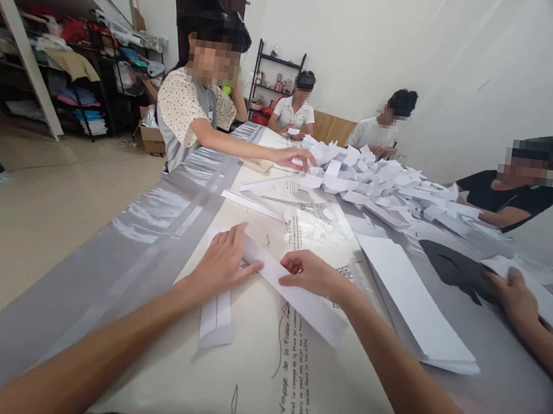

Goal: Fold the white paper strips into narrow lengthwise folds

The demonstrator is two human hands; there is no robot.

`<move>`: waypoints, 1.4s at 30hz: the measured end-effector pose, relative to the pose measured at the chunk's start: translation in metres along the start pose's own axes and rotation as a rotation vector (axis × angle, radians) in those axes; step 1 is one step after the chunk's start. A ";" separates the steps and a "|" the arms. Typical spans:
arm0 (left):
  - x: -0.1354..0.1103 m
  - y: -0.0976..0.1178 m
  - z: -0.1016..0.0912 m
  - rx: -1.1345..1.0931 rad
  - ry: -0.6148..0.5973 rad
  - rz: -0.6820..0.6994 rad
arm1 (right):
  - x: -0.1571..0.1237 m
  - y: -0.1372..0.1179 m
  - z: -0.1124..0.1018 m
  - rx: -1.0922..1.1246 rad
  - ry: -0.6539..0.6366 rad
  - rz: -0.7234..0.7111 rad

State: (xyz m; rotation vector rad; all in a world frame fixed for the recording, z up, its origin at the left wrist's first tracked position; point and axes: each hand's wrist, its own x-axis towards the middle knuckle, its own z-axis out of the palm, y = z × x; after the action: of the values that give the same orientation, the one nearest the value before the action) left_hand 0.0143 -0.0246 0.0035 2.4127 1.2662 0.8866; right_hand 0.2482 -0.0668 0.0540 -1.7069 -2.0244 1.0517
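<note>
A long white paper strip lies slanted on the cloth-covered table in front of me, folded into an angle with a second leg running toward me. My left hand lies flat on the fold, fingers stretched out and pressing down. My right hand rests on the strip just to the right, its fingers curled and pinching the paper's upper edge.
A stack of white sheets lies to my right. A large heap of folded paper pieces fills the far table. Several people sit around it; another person's hand rests on paper at the right. Shelves stand at left.
</note>
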 end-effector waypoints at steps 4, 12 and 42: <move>0.012 -0.001 -0.005 -0.625 0.037 -0.189 | 0.003 0.009 -0.018 0.054 0.156 -0.275; 0.015 0.011 -0.019 -0.720 0.119 0.274 | -0.008 0.030 -0.020 -0.204 0.656 -0.667; -0.007 0.023 -0.005 0.348 -0.216 0.436 | 0.002 0.028 0.035 0.262 0.456 -0.109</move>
State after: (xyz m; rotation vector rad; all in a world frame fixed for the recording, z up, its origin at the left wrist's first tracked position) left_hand 0.0223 -0.0439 0.0159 3.0356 0.8872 0.5082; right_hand 0.2453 -0.0760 0.0103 -1.5133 -1.5965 0.7645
